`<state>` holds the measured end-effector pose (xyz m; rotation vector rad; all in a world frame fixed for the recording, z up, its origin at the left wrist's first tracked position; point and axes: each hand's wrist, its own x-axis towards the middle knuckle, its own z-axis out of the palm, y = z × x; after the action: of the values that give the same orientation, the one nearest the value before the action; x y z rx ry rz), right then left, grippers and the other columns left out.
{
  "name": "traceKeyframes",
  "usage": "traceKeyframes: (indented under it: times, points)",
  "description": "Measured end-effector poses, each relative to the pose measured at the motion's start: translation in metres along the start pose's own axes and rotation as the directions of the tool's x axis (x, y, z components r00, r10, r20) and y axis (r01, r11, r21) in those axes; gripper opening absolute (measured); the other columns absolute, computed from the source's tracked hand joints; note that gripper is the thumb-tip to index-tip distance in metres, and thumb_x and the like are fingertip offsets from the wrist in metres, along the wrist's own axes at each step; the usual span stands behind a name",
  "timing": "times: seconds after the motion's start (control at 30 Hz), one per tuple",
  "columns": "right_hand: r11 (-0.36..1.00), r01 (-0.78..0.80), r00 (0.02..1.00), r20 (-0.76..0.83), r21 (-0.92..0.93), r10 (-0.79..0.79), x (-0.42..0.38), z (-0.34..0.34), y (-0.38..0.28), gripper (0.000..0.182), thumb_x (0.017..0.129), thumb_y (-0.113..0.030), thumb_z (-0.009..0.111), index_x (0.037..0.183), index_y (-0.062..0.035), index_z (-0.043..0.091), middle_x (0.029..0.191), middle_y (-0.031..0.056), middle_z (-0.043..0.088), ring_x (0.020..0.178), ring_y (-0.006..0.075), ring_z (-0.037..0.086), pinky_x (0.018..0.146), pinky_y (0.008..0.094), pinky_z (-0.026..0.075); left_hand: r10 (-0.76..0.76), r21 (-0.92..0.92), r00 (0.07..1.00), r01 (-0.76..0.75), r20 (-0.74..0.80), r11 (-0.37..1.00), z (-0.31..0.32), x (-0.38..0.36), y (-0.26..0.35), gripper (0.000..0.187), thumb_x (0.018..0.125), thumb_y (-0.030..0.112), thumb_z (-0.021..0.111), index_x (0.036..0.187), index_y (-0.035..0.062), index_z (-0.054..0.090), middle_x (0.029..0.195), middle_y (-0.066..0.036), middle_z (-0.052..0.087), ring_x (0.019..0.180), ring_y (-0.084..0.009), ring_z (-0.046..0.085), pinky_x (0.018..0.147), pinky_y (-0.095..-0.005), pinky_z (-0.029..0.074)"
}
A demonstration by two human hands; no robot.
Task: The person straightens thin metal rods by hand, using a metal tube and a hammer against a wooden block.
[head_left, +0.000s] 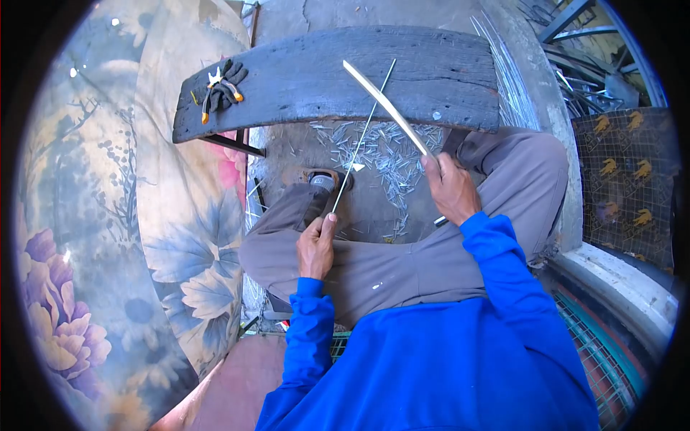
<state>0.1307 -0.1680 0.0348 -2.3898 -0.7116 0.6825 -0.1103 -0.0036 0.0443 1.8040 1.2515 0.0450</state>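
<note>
My left hand (316, 246) is closed round the lower end of a thin pale rod (357, 147), which slants up and away over the near edge of a dark wooden bench (302, 79). In my right hand (453, 188) is a long, flat, pale bar (394, 111), slightly bent and blade-like, angled up to the left. A dark end pokes out below that fist. Above the bench top the bar and the rod cross in this view. Pliers (221, 93) with orange-and-black handles and a dark glove (233, 74) lie at the bench's left end.
Many short grey slivers (392, 161) litter the floor under the bench. Long thin rods (507, 75) lie on the floor right of it. A flowered cloth (144, 215) hangs at left. Metal framing (575, 18) and a patterned mat (625, 179) stand at right.
</note>
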Motion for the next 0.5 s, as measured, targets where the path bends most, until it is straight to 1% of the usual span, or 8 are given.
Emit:
traceKeyframes:
  times: [0.07, 0.1, 0.17, 0.3, 0.37, 0.4, 0.47, 0.5]
  points:
    - [0.972, 0.121, 0.975, -0.205, 0.200, -0.079, -0.001, -0.009, -0.016, 0.042, 0.102, -0.045, 0.042, 0.091, -0.0056, 0.050, 0.066, 0.0218, 0.060, 0.066, 0.0471, 0.060, 0.058, 0.0539, 0.044, -0.004, 0.016, 1.000, 0.004, 0.000, 1.000, -0.001, -0.001, -0.002, 0.057, 0.096, 0.051, 0.055, 0.073, -0.0010, 0.048, 0.062, -0.008, 0.036, 0.063, -0.0139, 0.034, 0.058, -0.0339, 0.036]
    - [0.972, 0.121, 0.977, -0.198, 0.200, -0.081, 0.002, -0.014, -0.026, 0.042, 0.102, -0.045, 0.042, 0.091, -0.0056, 0.050, 0.066, 0.0218, 0.060, 0.066, 0.0471, 0.060, 0.058, 0.0539, 0.044, 0.009, 0.036, 1.000, -0.009, -0.004, 0.999, -0.002, 0.000, -0.001, 0.057, 0.096, 0.050, 0.055, 0.074, -0.0011, 0.048, 0.061, -0.007, 0.036, 0.064, -0.0137, 0.034, 0.058, -0.0337, 0.036]
    - [0.928, 0.247, 0.902, -0.416, 0.280, -0.115, 0.008, -0.021, -0.039, 0.042, 0.102, -0.046, 0.042, 0.091, -0.0059, 0.051, 0.066, 0.0222, 0.060, 0.066, 0.0473, 0.060, 0.060, 0.0551, 0.044, -0.003, 0.025, 1.000, 0.003, -0.004, 1.000, -0.001, 0.000, -0.002, 0.056, 0.096, 0.050, 0.056, 0.074, -0.0012, 0.049, 0.061, -0.007, 0.037, 0.063, -0.0136, 0.035, 0.058, -0.0336, 0.036]
    - [0.943, 0.193, 0.897, -0.437, 0.270, -0.058, 0.024, 0.002, -0.012, 0.038, 0.102, -0.042, 0.045, 0.091, -0.0064, 0.051, 0.066, 0.0225, 0.059, 0.067, 0.0474, 0.060, 0.060, 0.0554, 0.043, -0.016, -0.013, 1.000, 0.016, 0.011, 1.000, 0.002, -0.002, -0.002, 0.056, 0.096, 0.050, 0.055, 0.075, -0.0016, 0.051, 0.061, -0.007, 0.039, 0.063, -0.0133, 0.036, 0.059, -0.0335, 0.036]
    - [0.997, -0.046, 0.981, -0.188, 0.060, 0.056, 0.032, 0.017, 0.017, 0.038, 0.102, -0.042, 0.046, 0.092, -0.0057, 0.050, 0.069, 0.0241, 0.060, 0.070, 0.0488, 0.060, 0.061, 0.0570, 0.043, 0.001, -0.006, 1.000, -0.001, 0.005, 1.000, 0.002, -0.003, -0.003, 0.056, 0.096, 0.051, 0.056, 0.075, -0.0017, 0.052, 0.061, -0.007, 0.039, 0.063, -0.0133, 0.036, 0.059, -0.0335, 0.036]
    - [0.997, -0.041, 0.980, -0.190, 0.057, 0.052, 0.031, 0.014, 0.011, 0.038, 0.102, -0.042, 0.046, 0.092, -0.0057, 0.050, 0.069, 0.0241, 0.060, 0.070, 0.0488, 0.060, 0.061, 0.0570, 0.043, 0.001, 0.004, 1.000, -0.001, 0.004, 1.000, 0.002, -0.003, -0.001, 0.056, 0.096, 0.051, 0.056, 0.075, -0.0018, 0.053, 0.061, -0.007, 0.040, 0.064, -0.0132, 0.036, 0.059, -0.0336, 0.037]
    - [0.987, 0.020, 0.965, -0.262, 0.160, 0.023, 0.018, 0.011, 0.002, 0.042, 0.101, -0.045, 0.045, 0.093, -0.0042, 0.050, 0.072, 0.0264, 0.061, 0.074, 0.0506, 0.060, 0.064, 0.0590, 0.042, -0.019, -0.011, 1.000, 0.019, 0.001, 1.000, 0.004, -0.004, -0.002, 0.056, 0.096, 0.050, 0.056, 0.075, -0.0017, 0.053, 0.061, -0.007, 0.039, 0.064, -0.0130, 0.036, 0.059, -0.0335, 0.037]
    - [0.987, 0.015, 0.968, -0.249, 0.160, 0.026, 0.015, 0.011, 0.001, 0.042, 0.101, -0.045, 0.045, 0.093, -0.0042, 0.050, 0.072, 0.0264, 0.061, 0.074, 0.0506, 0.060, 0.064, 0.0590, 0.042, -0.019, -0.012, 1.000, 0.019, 0.001, 1.000, 0.003, -0.003, -0.001, 0.056, 0.096, 0.050, 0.056, 0.074, -0.0017, 0.052, 0.061, -0.006, 0.039, 0.064, -0.0128, 0.036, 0.059, -0.0335, 0.037]
